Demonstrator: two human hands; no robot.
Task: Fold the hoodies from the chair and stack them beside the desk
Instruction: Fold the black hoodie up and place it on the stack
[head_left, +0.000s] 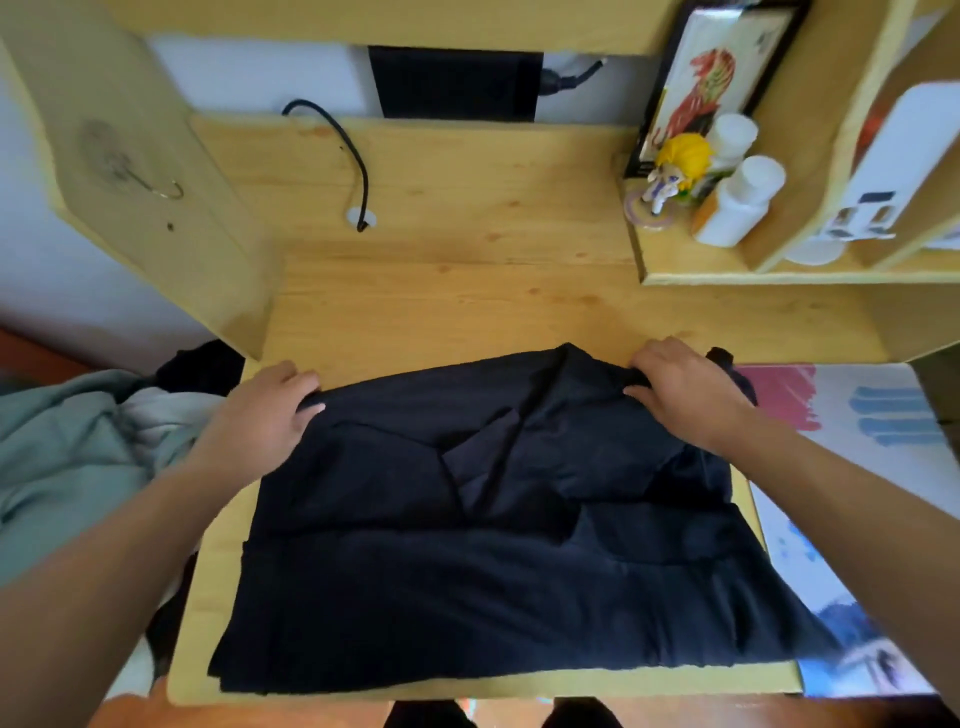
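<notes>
Right now both hands are on the far edge of the black hoodie (498, 525), 1 at each upper corner. The left hand (265, 415) has its fingers curled over the left corner, pinching the cloth against the desk (467, 249). The right hand (685, 389) does the same at the right corner, fingers bent round a bunched fold of fabric. Between the 2 hands the garment's top edge runs across, creased toward the middle, and the rest of it spreads flat toward the near edge of the desk, covering most of the front half.

Off to the left, just past the desk's side, a pale green garment (67, 447) lies heaped with a dark one (202, 364) behind it. To the right, a printed sheet (872, 431) with red and blue marks sits partly under the hoodie's right side; no writing on it can be read. Further back, a black cable (358, 176) runs into a hole in the desktop, and on the raised shelf stand 2 white bottles (737, 208), a small yellow-haired figurine (675, 171) and a framed picture (711, 78). Their labels are too blurred to read.
</notes>
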